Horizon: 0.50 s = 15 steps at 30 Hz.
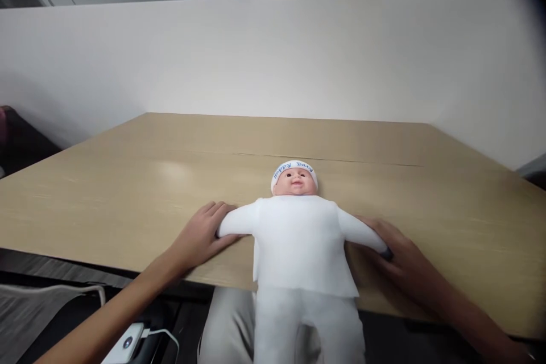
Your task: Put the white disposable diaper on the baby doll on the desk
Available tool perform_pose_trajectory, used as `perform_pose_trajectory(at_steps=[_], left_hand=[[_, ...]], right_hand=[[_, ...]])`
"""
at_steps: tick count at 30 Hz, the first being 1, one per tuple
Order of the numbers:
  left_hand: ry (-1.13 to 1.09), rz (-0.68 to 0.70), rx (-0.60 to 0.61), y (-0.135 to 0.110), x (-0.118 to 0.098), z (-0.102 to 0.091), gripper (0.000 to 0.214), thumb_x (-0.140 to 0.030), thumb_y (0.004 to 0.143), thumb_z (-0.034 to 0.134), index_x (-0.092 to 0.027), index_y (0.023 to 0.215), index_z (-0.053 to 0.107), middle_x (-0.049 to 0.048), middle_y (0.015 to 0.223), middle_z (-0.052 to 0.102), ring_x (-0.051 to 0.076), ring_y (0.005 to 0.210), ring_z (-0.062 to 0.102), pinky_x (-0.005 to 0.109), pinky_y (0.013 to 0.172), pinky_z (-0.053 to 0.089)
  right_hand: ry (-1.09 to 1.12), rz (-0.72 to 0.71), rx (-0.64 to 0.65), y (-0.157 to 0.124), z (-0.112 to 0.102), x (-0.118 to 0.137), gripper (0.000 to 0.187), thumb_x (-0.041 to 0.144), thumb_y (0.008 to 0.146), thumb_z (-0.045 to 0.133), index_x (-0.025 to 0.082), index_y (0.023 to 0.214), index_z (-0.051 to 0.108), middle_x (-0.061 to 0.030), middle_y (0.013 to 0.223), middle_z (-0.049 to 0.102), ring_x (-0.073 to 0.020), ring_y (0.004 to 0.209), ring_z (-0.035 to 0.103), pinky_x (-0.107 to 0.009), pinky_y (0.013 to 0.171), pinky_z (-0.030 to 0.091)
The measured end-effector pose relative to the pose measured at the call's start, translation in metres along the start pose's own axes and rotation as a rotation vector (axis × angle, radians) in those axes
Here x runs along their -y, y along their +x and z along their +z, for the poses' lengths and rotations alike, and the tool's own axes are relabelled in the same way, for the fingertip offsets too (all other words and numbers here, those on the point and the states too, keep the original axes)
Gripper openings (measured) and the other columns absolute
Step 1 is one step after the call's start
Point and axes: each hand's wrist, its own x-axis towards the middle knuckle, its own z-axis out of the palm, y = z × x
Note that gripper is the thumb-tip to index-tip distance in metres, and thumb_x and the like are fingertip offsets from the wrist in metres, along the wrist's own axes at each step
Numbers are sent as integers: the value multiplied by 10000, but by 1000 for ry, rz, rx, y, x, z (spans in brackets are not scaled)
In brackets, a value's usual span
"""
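A baby doll (298,239) in white clothes and a white cap lies on its back on the wooden table (128,193), head away from me. Its legs hang over the near edge. My left hand (200,236) rests on the tabletop with its fingers closed around the end of the doll's sleeve on the left. My right hand (396,259) lies on the table on the other side, fingers holding the end of the doll's other sleeve. Both doll arms are stretched out sideways.
White partition walls (256,51) stand behind and to the right of the table. Below the near edge on the left lie a white device (128,342) with a white cable and a grey cloth (34,313). My grey trousers (226,324) show under the doll.
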Motion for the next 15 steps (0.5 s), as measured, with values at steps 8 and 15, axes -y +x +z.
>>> perform_pose_trajectory(at_steps=[8, 15], left_hand=[[-64, -31, -43, 96, 63, 12, 529, -672, 956, 597, -202, 1197, 637, 93, 1100, 717, 304, 1011, 659, 430, 884, 516], [-94, -89, -156, 165, 99, 29, 604, -719, 909, 639, -194, 1206, 623, 104, 1140, 725, 316, 1048, 663, 432, 920, 505]], right_hand=[[-20, -26, -48, 112, 12, -46, 406, 469, 981, 562, 246, 1313, 632, -121, 1269, 716, -331, 1133, 664, -457, 969, 533], [-8, -49, -84, 174, 19, -88, 462, 407, 955, 559, 194, 1364, 578, -136, 1320, 676, -323, 1174, 632, -459, 1020, 494]])
